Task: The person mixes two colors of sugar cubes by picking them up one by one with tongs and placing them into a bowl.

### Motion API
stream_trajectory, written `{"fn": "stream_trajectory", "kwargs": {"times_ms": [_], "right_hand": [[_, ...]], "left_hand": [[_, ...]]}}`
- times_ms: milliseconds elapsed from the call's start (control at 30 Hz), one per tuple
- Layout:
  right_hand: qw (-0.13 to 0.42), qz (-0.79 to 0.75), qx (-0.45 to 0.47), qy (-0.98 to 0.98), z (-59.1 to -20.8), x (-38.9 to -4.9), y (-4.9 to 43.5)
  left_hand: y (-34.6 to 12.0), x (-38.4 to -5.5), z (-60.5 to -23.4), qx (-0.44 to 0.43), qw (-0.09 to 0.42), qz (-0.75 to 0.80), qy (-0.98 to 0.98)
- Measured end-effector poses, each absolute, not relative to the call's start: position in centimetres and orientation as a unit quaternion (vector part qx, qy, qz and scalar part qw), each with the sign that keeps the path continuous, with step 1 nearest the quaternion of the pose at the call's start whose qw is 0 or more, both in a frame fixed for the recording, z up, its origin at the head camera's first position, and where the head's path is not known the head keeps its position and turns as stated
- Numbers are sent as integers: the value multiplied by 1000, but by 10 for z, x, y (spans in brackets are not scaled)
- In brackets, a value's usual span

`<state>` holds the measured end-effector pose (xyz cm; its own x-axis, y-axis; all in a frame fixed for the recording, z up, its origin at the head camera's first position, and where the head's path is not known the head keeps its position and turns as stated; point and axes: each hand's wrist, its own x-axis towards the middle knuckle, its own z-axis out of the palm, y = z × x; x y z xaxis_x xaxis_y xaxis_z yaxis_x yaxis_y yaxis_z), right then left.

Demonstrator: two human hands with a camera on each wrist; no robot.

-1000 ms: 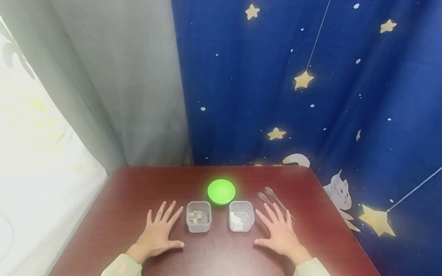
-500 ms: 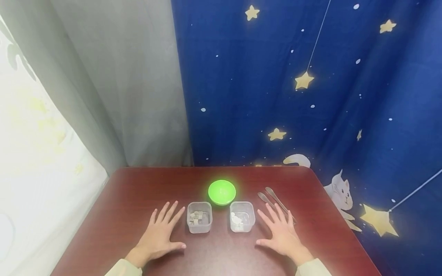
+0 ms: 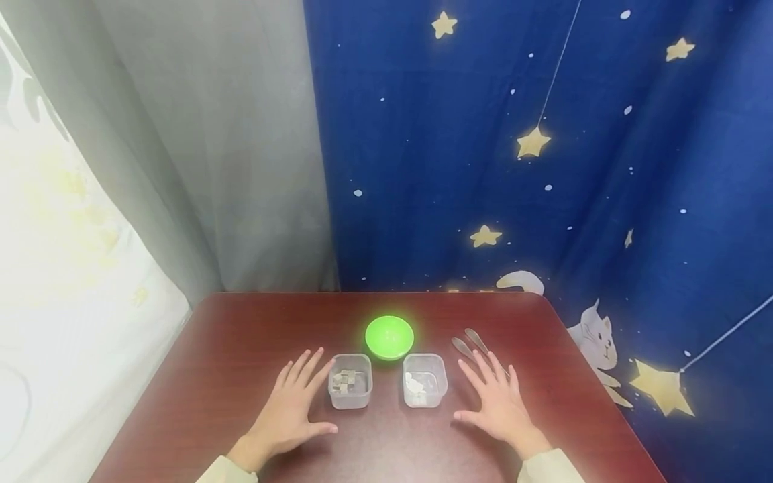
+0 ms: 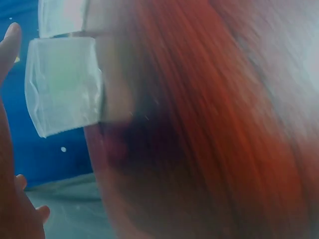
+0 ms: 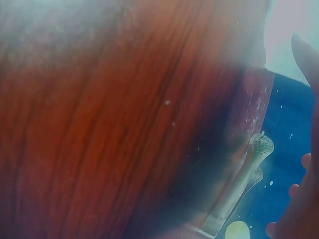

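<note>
My left hand (image 3: pixel 290 409), fingers spread, is beside a clear square container (image 3: pixel 351 402) with several small beige-grey cubes (image 3: pixel 344 381) in it. Its index fingertip overlaps the rim in the head view; contact cannot be told. A matching container (image 3: pixel 425 400) with white pieces (image 3: pixel 413 385) stands to the right. My right hand (image 3: pixel 500 408) is spread beyond that container, holding nothing. Its fingers partly cover a slim silver utensil (image 3: pixel 464 348), which looks like tongs. In the right wrist view, the utensil (image 5: pixel 234 186) shows dotted rounded ends.
Behind the two containers sits a bright green bowl (image 3: pixel 389 339). Everything stands on a dark red wooden table (image 3: pixel 266 322) with rounded far corners. A grey curtain (image 3: pixel 241 168) and a blue star-patterned curtain (image 3: pixel 423 168) hang behind it.
My left hand has moved right and slightly forward, towards the left container. My right hand has shifted slightly right and forward over the utensil. The containers and bowl stay in place.
</note>
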<state>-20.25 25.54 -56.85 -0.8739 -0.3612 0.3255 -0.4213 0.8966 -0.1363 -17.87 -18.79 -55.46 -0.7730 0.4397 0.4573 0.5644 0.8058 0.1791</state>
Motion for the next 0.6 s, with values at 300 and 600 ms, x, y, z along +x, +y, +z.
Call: {"fn": "stream_trajectory", "kwargs": {"times_ms": [300, 600], "right_hand": [[145, 104, 178, -968, -572, -209, 262], [147, 120, 151, -970, -576, -215, 269]], "left_hand": [[-161, -174, -543, -300, 216, -191, -909], [-129, -167, -543, -320, 227, -243, -887]]}}
